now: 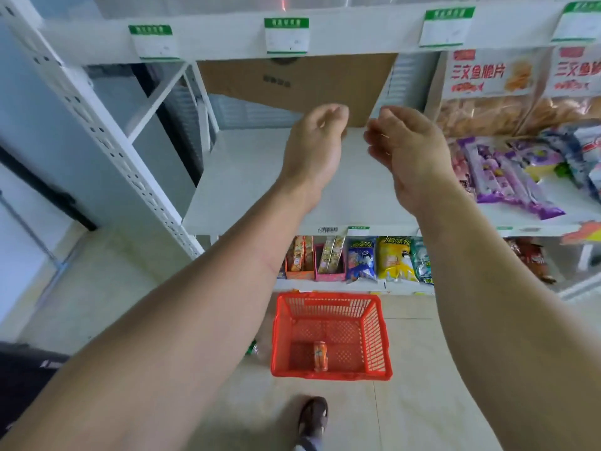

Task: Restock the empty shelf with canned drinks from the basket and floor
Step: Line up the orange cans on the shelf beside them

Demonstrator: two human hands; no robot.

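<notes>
Both my arms reach out over the bare white shelf (247,177). My left hand (317,141) and my right hand (408,148) hang side by side above it, fingers loosely curled, holding nothing. Below on the floor stands a red plastic basket (379,336) with one orange can (320,356) lying on its bottom. A green and clear can or bottle (253,348) lies on the floor just left of the basket, partly hidden by my left forearm.
A cardboard box (292,83) stands at the back of the shelf. Snack bags (507,170) fill the shelf's right part and the shelf below (361,258). A white perforated upright (97,131) bounds the left. My sandalled foot (312,418) stands on the tiled floor.
</notes>
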